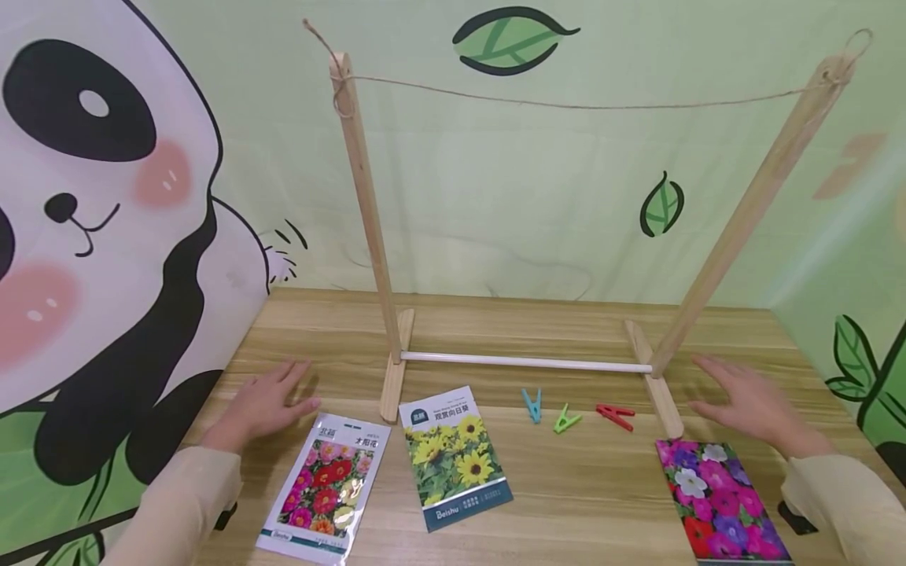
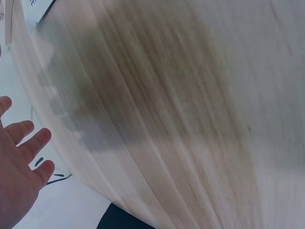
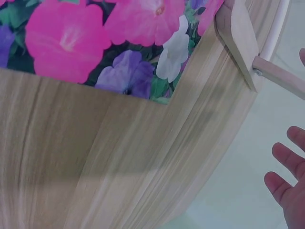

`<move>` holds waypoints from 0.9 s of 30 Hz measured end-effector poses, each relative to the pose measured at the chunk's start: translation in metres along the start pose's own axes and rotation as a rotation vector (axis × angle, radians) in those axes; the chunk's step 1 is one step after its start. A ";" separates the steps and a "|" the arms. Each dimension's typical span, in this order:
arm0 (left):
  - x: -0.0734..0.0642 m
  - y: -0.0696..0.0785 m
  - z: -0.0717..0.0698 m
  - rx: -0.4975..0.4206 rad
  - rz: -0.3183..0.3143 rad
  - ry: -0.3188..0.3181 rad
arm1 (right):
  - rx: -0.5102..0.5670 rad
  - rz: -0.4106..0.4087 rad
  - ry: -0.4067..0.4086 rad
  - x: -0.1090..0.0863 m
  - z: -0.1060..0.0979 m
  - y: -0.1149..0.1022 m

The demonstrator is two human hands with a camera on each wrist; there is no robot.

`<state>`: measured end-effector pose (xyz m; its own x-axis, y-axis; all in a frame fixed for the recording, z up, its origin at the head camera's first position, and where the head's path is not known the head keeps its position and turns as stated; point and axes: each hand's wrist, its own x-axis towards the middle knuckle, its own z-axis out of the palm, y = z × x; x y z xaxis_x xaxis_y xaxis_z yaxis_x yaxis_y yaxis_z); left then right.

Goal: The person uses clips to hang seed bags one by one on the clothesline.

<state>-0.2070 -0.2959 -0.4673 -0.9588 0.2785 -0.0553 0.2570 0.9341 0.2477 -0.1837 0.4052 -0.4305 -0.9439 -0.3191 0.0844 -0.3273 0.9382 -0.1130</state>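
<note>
My left hand [image 1: 265, 405] is at the table's left side with fingers spread and holds nothing; its thumb is close to a seed packet [image 1: 327, 483] with red and pink flowers. To the right of that packet lies a sunflower seed packet [image 1: 456, 456]. My right hand [image 1: 753, 401], also empty with fingers extended, is beyond a packet with purple and pink flowers [image 1: 722, 503], near the stand's right foot. A blue clothespin [image 1: 532, 406], a green clothespin [image 1: 566, 420] and a red clothespin [image 1: 616, 415] lie mid-table.
A wooden stand with a left post [image 1: 368, 212], a right post [image 1: 750, 212] and a white bottom bar [image 1: 524, 362] stands toward the back. Twine [image 1: 566, 104] is tied between the post tops, sagging slightly. Behind it is a green wall with a panda picture [image 1: 127, 204].
</note>
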 end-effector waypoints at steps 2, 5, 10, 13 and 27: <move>-0.001 0.001 0.001 -0.006 0.007 0.003 | -0.005 -0.006 0.006 0.000 0.000 -0.002; -0.002 0.003 0.001 -0.011 0.013 -0.002 | -0.004 -0.019 0.013 0.001 0.000 -0.005; -0.004 0.006 0.001 -0.021 0.020 -0.012 | 0.007 -0.041 0.019 0.002 0.001 -0.010; -0.005 0.008 0.000 -0.024 0.024 -0.018 | 0.011 -0.048 0.021 0.003 0.001 -0.013; -0.007 0.019 -0.004 -0.055 0.009 -0.092 | 0.015 -0.093 0.032 0.010 0.001 -0.026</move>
<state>-0.1961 -0.2806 -0.4588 -0.9408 0.3086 -0.1405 0.2563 0.9185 0.3013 -0.1842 0.3771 -0.4279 -0.9077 -0.4001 0.1265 -0.4142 0.9025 -0.1180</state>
